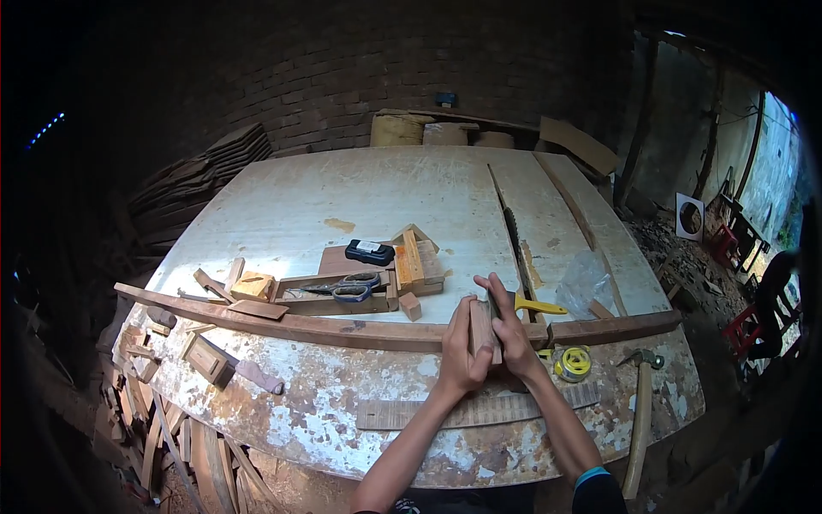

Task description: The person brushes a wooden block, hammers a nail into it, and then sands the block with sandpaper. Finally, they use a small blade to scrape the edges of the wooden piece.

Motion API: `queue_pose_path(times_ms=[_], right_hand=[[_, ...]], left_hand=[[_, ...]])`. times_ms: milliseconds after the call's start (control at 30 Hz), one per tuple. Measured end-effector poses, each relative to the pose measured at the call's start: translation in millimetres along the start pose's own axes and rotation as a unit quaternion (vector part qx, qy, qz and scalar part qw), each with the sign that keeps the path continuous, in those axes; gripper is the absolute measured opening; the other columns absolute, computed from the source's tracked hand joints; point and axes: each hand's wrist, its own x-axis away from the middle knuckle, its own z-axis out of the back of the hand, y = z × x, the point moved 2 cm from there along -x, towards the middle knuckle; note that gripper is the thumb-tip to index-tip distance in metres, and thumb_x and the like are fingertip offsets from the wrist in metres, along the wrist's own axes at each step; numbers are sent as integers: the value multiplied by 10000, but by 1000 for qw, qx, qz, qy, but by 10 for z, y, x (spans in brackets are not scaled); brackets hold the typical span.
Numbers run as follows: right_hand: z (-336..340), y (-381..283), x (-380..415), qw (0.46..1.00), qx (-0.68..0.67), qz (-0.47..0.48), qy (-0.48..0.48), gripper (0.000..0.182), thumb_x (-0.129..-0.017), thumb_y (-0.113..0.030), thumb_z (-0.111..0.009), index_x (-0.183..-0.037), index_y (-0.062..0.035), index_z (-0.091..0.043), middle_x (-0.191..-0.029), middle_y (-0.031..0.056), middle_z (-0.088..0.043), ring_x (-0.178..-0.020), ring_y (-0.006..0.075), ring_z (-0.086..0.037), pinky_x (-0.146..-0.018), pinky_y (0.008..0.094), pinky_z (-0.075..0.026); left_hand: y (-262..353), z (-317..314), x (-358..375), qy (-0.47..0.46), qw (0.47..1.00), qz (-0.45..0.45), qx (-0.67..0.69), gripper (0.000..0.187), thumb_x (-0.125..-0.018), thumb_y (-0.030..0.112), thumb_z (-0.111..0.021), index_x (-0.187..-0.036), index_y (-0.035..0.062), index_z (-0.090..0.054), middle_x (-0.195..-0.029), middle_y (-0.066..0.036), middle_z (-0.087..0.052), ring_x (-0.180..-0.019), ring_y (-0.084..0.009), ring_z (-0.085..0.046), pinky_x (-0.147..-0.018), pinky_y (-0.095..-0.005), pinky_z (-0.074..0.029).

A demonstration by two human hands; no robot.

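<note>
A small wooden block (481, 330) stands between my two hands above the front of the workbench. My left hand (463, 349) wraps its left side, thumb across the front. My right hand (514, 338) presses on the block's right side, with the fingers pointing up and forward. A thin dark edge shows between the right palm and the wood; I cannot make out what it is. Just beyond the right hand are a saw's yellow handle (541, 306) and its toothed blade (512, 230). A yellow tape measure (573, 363) lies right of my right wrist.
A long wooden beam (342, 331) crosses the bench (282, 197). Beyond it lie scissors (353, 289), a black case (370, 251) and wood blocks (417, 257). A hammer (640, 403) overhangs the front right edge. A flat wooden strip (479, 411) lies under my forearms.
</note>
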Motion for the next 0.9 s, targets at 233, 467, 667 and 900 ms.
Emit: queue_pose_path(times_ms=[233, 467, 667, 900], right_hand=[[1, 50, -67, 998, -26, -58, -1, 381, -965, -406, -322, -1138, -108, -484, -1473, 153, -291, -1421, 323, -96, -1126, 493, -52], [-45, 36, -49, 998, 46, -44, -19, 683, -900, -555, -321, -1414, -106, -340, -1513, 174, -183, -1410, 355, -120, -1124, 489, -89], [-115, -211, 2, 993, 100, 24, -61, 654, -908, -483, -391, -1435, -102, -320, -1515, 205, -140, -1410, 365, -112, -1119, 473, -135], [-26, -197, -104, 995, 74, -59, -23, 599, -912, -395, -412, -1434, -112, -334, -1515, 211, -137, -1400, 355, -162, -1114, 464, -165]], left_hand=[[-14, -4, 11, -1, 1000, -6, 6, 668, -776, 377, -466, -1218, -120, -398, -1111, -313, -501, -1031, -472, -519, -892, -434, -423], [-10, 33, 31, 8, 1000, 13, -8, 720, -779, 394, -470, -1251, -138, -363, -1100, -347, -508, -1019, -470, -539, -882, -440, -431], [-40, 40, 3, 6, 998, 36, 45, 725, -762, 378, -493, -1250, -142, -363, -1125, -365, -485, -1013, -498, -522, -896, -443, -424], [-14, 26, 57, 6, 998, 51, 34, 717, -767, 342, -483, -1261, -158, -346, -1204, -371, -449, -1135, -507, -459, -962, -443, -385]])
